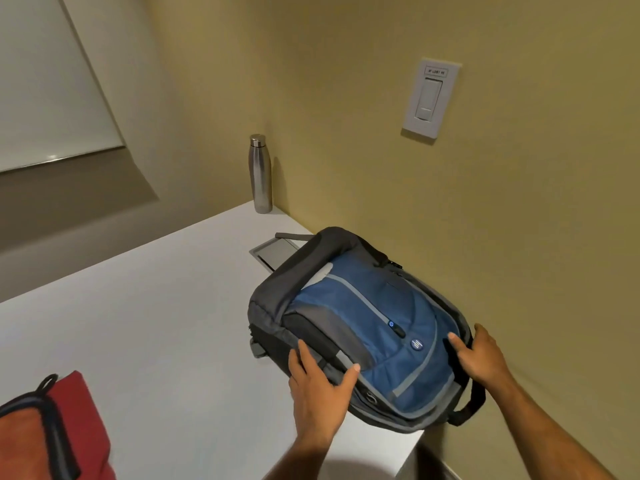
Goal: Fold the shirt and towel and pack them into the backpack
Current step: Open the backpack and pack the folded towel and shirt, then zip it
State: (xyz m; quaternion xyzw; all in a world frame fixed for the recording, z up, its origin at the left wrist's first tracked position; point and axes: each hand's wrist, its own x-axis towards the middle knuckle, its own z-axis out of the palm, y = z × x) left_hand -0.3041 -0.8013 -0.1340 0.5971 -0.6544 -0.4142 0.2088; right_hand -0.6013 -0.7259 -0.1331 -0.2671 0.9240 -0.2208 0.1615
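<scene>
A blue and grey backpack (363,327) lies flat on the white table (156,323), its front facing up and its far side close to the yellow wall. My left hand (318,386) rests on its near left side with fingers straight and the thumb spread across the front panel. My right hand (481,355) grips its right edge, thumb on the front and fingers curled over the rim. At the bottom left corner lies a bundle of red and orange fabric (79,420) with a black strap across it. I cannot tell whether this is the shirt or the towel.
A steel water bottle (260,174) stands in the table's far corner. A recessed metal panel (273,251) sits in the tabletop, partly under the backpack. A light switch (431,98) is on the wall. The table's corner (415,441) ends just below the backpack.
</scene>
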